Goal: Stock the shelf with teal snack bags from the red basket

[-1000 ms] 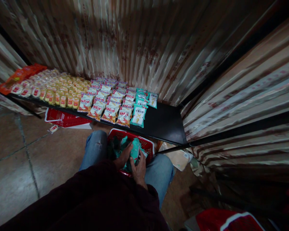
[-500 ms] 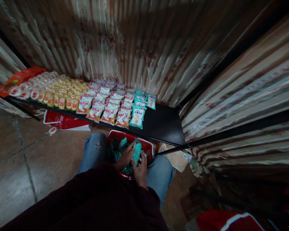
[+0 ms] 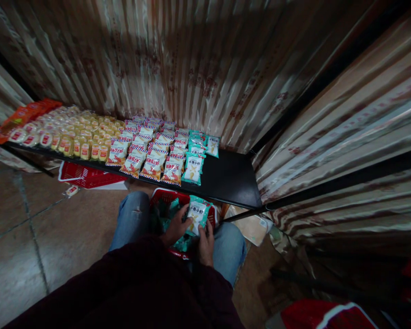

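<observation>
Between my two hands is a teal and white snack bag [image 3: 197, 211], its printed front facing up. My left hand [image 3: 177, 225] grips its left side, and my right hand [image 3: 206, 241] holds its lower right edge. Both are over a red plastic basket [image 3: 157, 194] standing between my knees. More teal snack bags [image 3: 181, 244] lie in the basket, partly hidden by my hands. Ahead, on a black shelf [image 3: 231, 176], a column of teal bags [image 3: 193, 168] sits beside rows of white and orange snack bags [image 3: 152, 163].
Small yellow wrapped packs [image 3: 85, 137] and orange packages [image 3: 25, 116] fill the shelf's left part. Under it is another red basket [image 3: 84, 176], with a loose wrapped pack [image 3: 71, 190] on the floor. Black poles [image 3: 294, 196] and corrugated sheeting [image 3: 345, 137] bound the right side. A red basket [image 3: 315, 315] stands lower right.
The teal snack bag in my hands has been turned, so its white printed front now shows instead of the plain teal side. My right hand has shifted slightly right and down.
</observation>
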Demonstrator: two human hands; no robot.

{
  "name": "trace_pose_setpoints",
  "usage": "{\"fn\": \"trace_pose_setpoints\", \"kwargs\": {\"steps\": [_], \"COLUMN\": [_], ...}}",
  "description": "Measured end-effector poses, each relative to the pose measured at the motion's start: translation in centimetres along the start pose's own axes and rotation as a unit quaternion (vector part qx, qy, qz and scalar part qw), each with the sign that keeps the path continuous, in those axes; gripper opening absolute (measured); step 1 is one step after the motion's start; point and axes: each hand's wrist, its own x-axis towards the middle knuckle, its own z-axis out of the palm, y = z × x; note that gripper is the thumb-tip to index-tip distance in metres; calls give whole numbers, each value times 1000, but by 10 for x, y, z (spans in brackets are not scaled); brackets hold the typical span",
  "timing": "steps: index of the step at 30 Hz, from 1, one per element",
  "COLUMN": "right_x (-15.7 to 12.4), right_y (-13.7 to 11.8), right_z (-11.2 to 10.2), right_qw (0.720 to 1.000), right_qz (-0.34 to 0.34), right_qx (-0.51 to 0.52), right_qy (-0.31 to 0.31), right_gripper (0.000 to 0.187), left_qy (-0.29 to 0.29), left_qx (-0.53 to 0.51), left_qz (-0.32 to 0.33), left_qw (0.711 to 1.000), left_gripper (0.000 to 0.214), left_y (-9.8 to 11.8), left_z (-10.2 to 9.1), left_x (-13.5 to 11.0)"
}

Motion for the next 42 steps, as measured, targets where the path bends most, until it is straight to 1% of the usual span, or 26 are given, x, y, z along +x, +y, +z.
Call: {"fn": "trace_pose_setpoints", "kwargs": {"steps": [3, 5, 7, 9, 12, 14, 19, 22, 24, 28, 35, 40, 42], "right_x": [0, 0, 0, 0, 4, 8, 18, 22, 24, 29, 45, 52, 54], "right_y": [-6, -11, -16, -19, -22, -23, -26, -31, -35, -40, -36, -43, -47], "right_z": [0, 0, 0, -1, -2, -4, -6, -5, -5, -5, -12, -11, -11], "right_qw": [999, 998, 998, 998, 999, 999, 999, 1000, 1000, 999, 999, 999, 999], "right_qz": [33, 52, 58, 52, 33, 21, 23, -3, -12, -8, -33, -9, -16], "right_qx": [14, 26, 31, 22, 1, -11, -9, -1, 12, 36, 11, 36, 38], "right_qy": [6, 10, 11, -1, -24, -25, -21, -20, -26, -27, -5, -15, -13], "right_gripper": [78, 82, 83, 82, 77, 73, 68, 61, 59, 60, 63, 67, 66], "left_qy": [-31, -31, -16, 0, 12, 17, 53, 51, 31, -13, -8, 6, 7], "left_qx": [1, 8, 24, 43, 68, 80, 88, 67, 42, -11, -65, -102, -104], "left_qz": [-9, -12, -8, 6, 31, 43, 39, 40, 42, 46, 25, 13, 13], "left_qw": [999, 999, 1000, 999, 997, 996, 994, 996, 998, 999, 998, 995, 994], "left_gripper": [59, 61, 61, 59, 57, 57, 59, 53, 49, 44, 42, 41, 39], "left_y": [6, 9, 9, 11, 16, 20, 23, 22, 23, 28, 40, 45, 44], "left_z": [0, 2, 3, 4, 6, 8, 13, 16, 18, 23, 30, 37, 40], "left_x": [-3, -4, -4, -3, -3, -3, 0, 4, 7, 15, 23, 31, 35]}}
